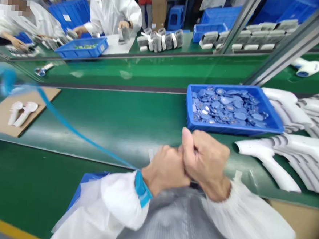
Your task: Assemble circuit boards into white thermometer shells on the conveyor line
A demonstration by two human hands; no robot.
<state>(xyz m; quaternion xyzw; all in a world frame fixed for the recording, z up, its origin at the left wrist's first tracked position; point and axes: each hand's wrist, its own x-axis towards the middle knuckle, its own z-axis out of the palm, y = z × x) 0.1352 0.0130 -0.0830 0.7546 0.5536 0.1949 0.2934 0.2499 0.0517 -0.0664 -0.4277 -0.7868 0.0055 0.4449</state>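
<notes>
"How do we stand right now?"

"Our left hand (164,170) and right hand (206,162) are together, knuckles pressed, over the desk (93,122). We can't tell if they clamp anything."

"What's nearest?"

"Just ahead, a blue tray (230,128) full of blue discs (226,107); to its right and nearer us, stacked white housings (272,153). A strap (142,189) on our left wrist trails a blue cord (73,131)."

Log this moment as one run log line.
Left hand: blue wrist strap, cord trailing | Right hand: clasped against left, nothing visible held | Nearby: blue tray of parts, white housings
</notes>
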